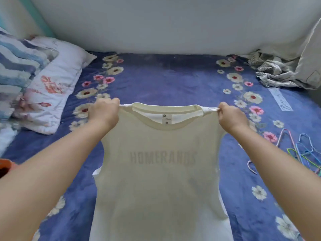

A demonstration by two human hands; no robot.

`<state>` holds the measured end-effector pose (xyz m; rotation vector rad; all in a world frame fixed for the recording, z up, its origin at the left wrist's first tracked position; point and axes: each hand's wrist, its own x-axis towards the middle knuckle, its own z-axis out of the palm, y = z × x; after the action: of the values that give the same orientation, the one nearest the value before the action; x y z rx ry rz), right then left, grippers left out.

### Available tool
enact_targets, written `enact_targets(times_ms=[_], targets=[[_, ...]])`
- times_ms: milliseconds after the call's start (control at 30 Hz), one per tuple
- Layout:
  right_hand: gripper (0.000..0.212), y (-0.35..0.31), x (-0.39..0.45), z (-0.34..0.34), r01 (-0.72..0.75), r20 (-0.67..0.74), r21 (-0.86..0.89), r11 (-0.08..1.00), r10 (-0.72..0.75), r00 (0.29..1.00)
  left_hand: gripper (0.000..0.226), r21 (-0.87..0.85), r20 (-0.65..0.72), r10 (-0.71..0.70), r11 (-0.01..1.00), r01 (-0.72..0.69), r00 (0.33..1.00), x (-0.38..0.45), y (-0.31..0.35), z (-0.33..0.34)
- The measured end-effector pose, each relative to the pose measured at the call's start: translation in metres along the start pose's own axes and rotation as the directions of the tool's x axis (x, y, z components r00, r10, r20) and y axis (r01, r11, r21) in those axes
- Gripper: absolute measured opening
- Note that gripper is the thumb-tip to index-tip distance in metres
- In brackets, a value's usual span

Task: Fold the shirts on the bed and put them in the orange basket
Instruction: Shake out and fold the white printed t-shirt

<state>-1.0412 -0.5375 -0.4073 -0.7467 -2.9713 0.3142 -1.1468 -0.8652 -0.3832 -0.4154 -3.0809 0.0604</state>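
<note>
Head view: a cream shirt (156, 171) hangs over the near middle of the bed (165, 80), its shoulders pinched by the left hand (104, 112) and right hand (231, 117). Folding seems just beginning; next, probably lay it flat. An orange basket (7, 166) edge shows near left.

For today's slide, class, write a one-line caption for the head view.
Both hands, left and right, hold a cream shirt up by its shoulders over the floral bed.

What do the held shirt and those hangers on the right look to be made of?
Shirt: thin cream knit, probably cotton; light passes through, and the lettering shows faintly through it. Both hands, left and right, pinch its shoulders. Hangers: thin wire, seemingly coated in glossy coloured plastic; too small to be sure.
</note>
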Motion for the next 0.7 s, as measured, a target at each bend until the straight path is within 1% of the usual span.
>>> enact_targets(times_ms=[67, 133, 167, 200, 233, 300, 367, 467, 533, 567, 600, 667, 700], targets=[[0.012, 0.004, 0.018, 0.035, -0.058, 0.083, 0.050, 0.997, 0.053, 0.995, 0.015, -0.183, 0.094, -0.072, 0.979, 0.088, 0.993, 0.022, -0.002, 0.038], [0.015, 0.007, 0.033, 0.059, -0.110, 0.127, 0.136, 0.985, 0.093, 0.988, 0.017, -0.387, 0.197, -0.130, 0.901, 0.199, 0.972, 0.038, -0.002, 0.064], [0.017, 0.007, 0.045, 0.071, -0.128, 0.128, 0.157, 0.979, 0.109, 0.986, 0.017, -0.447, 0.227, -0.153, 0.861, 0.243, 0.962, 0.048, -0.001, 0.078], [0.020, 0.007, 0.059, 0.083, -0.137, 0.131, 0.141, 0.981, 0.118, 0.984, 0.017, -0.465, 0.230, -0.164, 0.848, 0.256, 0.959, 0.059, 0.000, 0.092], [0.022, 0.007, 0.075, 0.098, -0.128, 0.132, 0.094, 0.987, 0.115, 0.985, 0.018, -0.444, 0.201, -0.156, 0.865, 0.232, 0.967, 0.073, 0.002, 0.109], [0.026, 0.006, 0.096, 0.111, -0.110, 0.096, -0.023, 0.994, 0.112, 0.989, 0.015, -0.363, 0.097, -0.122, 0.920, 0.150, 0.988, 0.090, 0.005, 0.128], [0.029, 0.005, 0.116, 0.121, -0.121, 0.048, -0.082, 0.989, 0.126, 0.991, 0.009, -0.302, 0.025, -0.091, 0.949, 0.094, 0.996, 0.109, 0.008, 0.140], [0.033, 0.000, 0.137, 0.140, -0.167, 0.006, -0.113, 0.979, 0.169, 0.986, 0.009, -0.218, 0.000, -0.094, 0.972, 0.092, 0.996, 0.136, 0.021, 0.156], [0.031, -0.003, 0.149, 0.153, -0.182, -0.033, -0.072, 0.981, 0.180, 0.983, 0.016, -0.198, 0.011, -0.136, 0.971, 0.136, 0.991, 0.152, 0.032, 0.164], [0.031, -0.005, 0.152, 0.160, -0.186, -0.024, -0.020, 0.982, 0.186, 0.982, 0.023, -0.218, 0.043, -0.170, 0.960, 0.176, 0.984, 0.156, 0.036, 0.170], [0.035, -0.006, 0.159, 0.172, -0.184, 0.017, 0.037, 0.982, 0.184, 0.983, 0.034, -0.260, 0.101, -0.196, 0.941, 0.216, 0.975, 0.162, 0.041, 0.180], [0.056, -0.008, 0.162, 0.200, -0.167, 0.186, 0.085, 0.982, 0.149, 0.971, 0.056, -0.352, 0.219, -0.194, 0.898, 0.263, 0.956, 0.166, 0.050, 0.209], [0.062, -0.006, 0.158, 0.218, -0.142, 0.265, 0.061, 0.988, 0.122, 0.957, 0.060, -0.373, 0.248, -0.168, 0.892, 0.254, 0.954, 0.162, 0.055, 0.228]])
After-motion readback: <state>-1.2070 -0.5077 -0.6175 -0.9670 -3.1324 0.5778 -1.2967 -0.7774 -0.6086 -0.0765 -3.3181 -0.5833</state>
